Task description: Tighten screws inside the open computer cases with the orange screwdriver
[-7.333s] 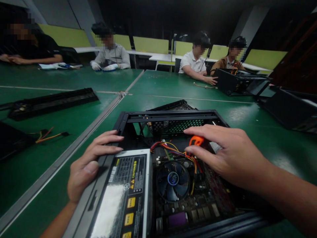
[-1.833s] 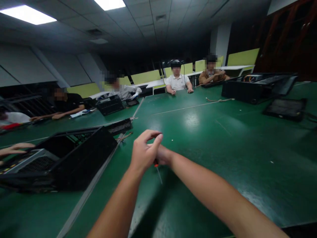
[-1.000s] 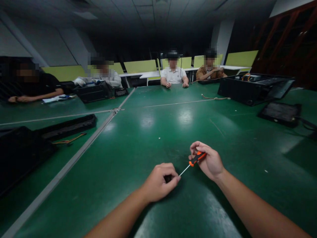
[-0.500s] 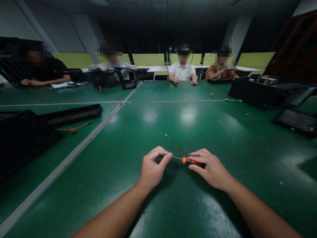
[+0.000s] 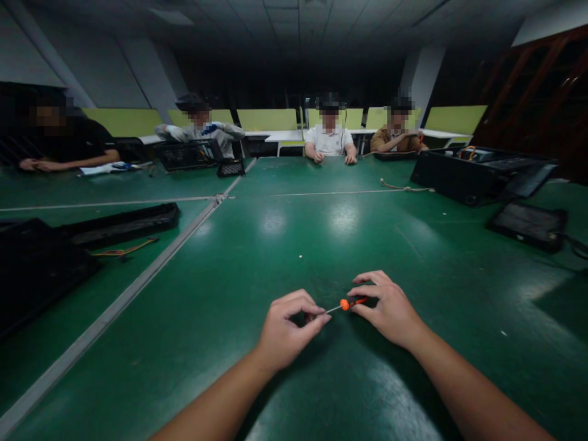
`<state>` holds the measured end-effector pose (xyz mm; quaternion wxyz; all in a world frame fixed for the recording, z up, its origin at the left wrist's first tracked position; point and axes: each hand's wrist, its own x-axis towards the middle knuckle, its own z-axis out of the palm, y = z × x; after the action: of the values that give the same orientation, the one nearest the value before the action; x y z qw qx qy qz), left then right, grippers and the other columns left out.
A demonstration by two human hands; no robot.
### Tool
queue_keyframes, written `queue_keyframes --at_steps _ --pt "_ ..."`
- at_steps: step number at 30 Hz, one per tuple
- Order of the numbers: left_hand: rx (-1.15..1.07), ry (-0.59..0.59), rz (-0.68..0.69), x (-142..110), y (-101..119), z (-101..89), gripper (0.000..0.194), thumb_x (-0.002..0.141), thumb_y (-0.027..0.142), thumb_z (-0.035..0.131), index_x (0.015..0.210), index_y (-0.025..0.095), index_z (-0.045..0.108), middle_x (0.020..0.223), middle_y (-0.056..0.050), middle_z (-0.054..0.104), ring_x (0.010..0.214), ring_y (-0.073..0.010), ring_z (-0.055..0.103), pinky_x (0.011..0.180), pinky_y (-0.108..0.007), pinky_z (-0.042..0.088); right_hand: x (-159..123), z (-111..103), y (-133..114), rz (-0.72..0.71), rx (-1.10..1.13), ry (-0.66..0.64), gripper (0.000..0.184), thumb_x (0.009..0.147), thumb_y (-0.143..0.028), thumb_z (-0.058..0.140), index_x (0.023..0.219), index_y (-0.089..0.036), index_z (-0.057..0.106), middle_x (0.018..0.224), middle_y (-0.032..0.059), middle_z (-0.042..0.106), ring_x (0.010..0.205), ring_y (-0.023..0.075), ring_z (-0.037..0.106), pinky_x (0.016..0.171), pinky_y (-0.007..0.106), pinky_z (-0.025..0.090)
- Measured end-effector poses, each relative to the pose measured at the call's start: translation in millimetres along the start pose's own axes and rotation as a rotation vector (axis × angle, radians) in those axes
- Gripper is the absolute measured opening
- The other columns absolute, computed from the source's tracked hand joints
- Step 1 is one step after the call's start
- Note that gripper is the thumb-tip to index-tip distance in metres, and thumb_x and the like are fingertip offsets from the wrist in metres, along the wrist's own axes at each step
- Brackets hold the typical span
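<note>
A screwdriver [image 5: 345,304] with an orange and black handle and a thin metal shaft is held between my two hands, over the green table [image 5: 220,367]. My left hand [image 5: 287,327] pinches the shaft near its end between thumb and fingers, so the tip is hidden. Around the handle is my right hand [image 5: 392,309], with the thumb below and a finger above it. Its uppermost finger is lifted off the handle. The handle's rear end lies hidden inside my right palm.
Black computer cases stand at the left [image 5: 41,263] and back right [image 5: 473,174]. A dark panel [image 5: 528,223] lies at the right, a long black part [image 5: 124,223] at the left. A grey metal strip [image 5: 151,266] crosses the table. Several people sit along the far side.
The screwdriver has turned, its shaft end now lower than the handle. My left hand has shifted slightly right and down. A finger of my right hand has lifted. The whole view has shifted slightly.
</note>
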<state>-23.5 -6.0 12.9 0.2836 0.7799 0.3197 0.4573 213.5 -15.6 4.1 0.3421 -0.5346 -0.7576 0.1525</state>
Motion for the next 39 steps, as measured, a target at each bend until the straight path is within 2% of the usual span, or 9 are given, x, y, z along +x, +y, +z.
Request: queue_keyframes --at_steps 19,28,39 --pt "-0.015 0.005 0.035 -2 6 1.4 0.012 0.077 0.018 0.075 0.067 0.016 0.068 0.063 -0.003 0.066 0.057 -0.0124 0.059 0.057 -0.024 0.047 -1 7 -5 0.023 0.075 -0.074 0.019 0.077 -0.015 0.073 0.092 -0.026 0.076 0.104 0.0046 0.066 0.102 0.022 0.057 0.09 0.037 0.046" --pt "-0.003 -0.003 0.045 0 10 1.1 0.012 0.076 0.018 0.076 0.067 0.016 0.068 0.06 -0.002 0.064 0.055 -0.0118 0.058 0.055 -0.023 0.046 -3 9 -7 0.017 0.116 -0.116 0.026 0.081 -0.013 0.064 0.102 -0.025 0.073 0.106 0.0052 0.067 0.102 0.0222 0.057 0.092 0.039 0.046" --pt "0.012 0.001 0.038 -1 8 2.1 0.011 0.076 0.02 0.076 0.068 0.016 0.069 0.06 -0.002 0.065 0.055 -0.0118 0.059 0.055 -0.023 0.046 -3 11 -7 0.023 0.128 -0.099 0.027 0.08 -0.011 0.064 0.103 -0.023 0.07 0.106 0.0054 0.067 0.102 0.0214 0.058 0.092 0.038 0.046"
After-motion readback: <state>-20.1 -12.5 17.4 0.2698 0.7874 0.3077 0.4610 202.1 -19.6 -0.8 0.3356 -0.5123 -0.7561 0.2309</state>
